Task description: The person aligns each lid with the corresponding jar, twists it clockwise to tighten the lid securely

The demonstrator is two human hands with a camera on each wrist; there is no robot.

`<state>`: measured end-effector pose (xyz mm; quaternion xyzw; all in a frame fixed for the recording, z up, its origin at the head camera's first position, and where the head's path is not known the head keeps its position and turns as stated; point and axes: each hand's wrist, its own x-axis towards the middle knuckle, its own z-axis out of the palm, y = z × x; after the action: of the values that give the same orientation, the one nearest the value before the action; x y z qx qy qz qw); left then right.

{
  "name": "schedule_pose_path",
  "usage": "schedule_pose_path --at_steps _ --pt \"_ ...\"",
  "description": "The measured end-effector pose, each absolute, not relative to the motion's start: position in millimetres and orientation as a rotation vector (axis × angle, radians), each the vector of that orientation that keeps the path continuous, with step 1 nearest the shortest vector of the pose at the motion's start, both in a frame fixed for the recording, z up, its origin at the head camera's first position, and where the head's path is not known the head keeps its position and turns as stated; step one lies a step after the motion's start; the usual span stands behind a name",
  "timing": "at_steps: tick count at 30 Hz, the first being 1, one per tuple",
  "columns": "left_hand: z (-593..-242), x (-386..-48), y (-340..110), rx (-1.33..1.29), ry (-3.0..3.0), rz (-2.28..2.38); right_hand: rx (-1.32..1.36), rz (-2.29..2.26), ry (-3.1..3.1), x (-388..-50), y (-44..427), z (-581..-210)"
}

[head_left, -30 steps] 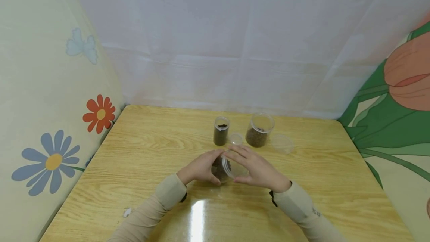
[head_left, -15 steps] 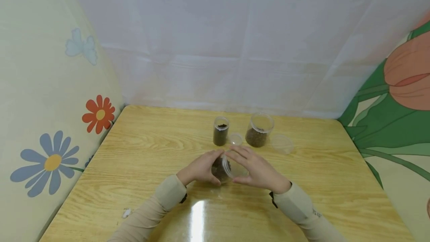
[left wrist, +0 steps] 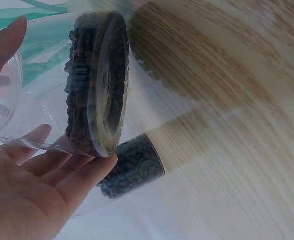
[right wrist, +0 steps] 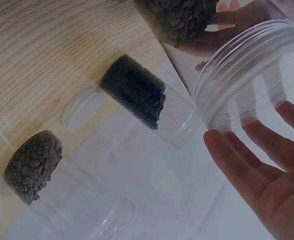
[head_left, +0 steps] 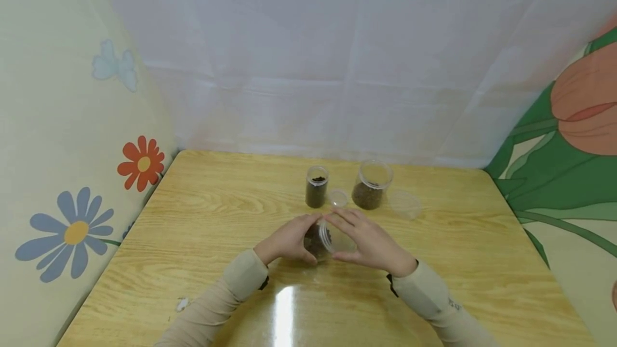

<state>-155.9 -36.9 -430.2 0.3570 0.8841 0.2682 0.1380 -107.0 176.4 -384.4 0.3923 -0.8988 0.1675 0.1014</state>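
Your left hand curves, half open, around the side of a jar near the table's middle, dark beans filling its lower part. Your right hand arches from 3 o'clock, thumb and fingers bent around its clear rim; through the glare you cannot tell whether a lid is on it. At 12 o'clock from it stands the slim jar, open; toward 1 o'clock, the small lid, then the wide jar. The large lid lies toward 2 o'clock.
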Motion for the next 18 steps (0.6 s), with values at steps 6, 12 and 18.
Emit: schedule_pose_path --at_steps 6,12,18 --pt "-429.2 -156.2 -37.0 1.039 2.554 0.781 1.168 0.486 -2.661 -108.8 176.9 -384.5" --pt "-429.9 -157.3 -37.4 1.044 2.55 0.775 1.197 0.466 -2.658 -111.0 178.8 -383.6" --pt "-429.1 -157.6 -38.1 1.033 2.532 0.803 1.266 0.465 -2.649 -112.9 179.7 -380.5"
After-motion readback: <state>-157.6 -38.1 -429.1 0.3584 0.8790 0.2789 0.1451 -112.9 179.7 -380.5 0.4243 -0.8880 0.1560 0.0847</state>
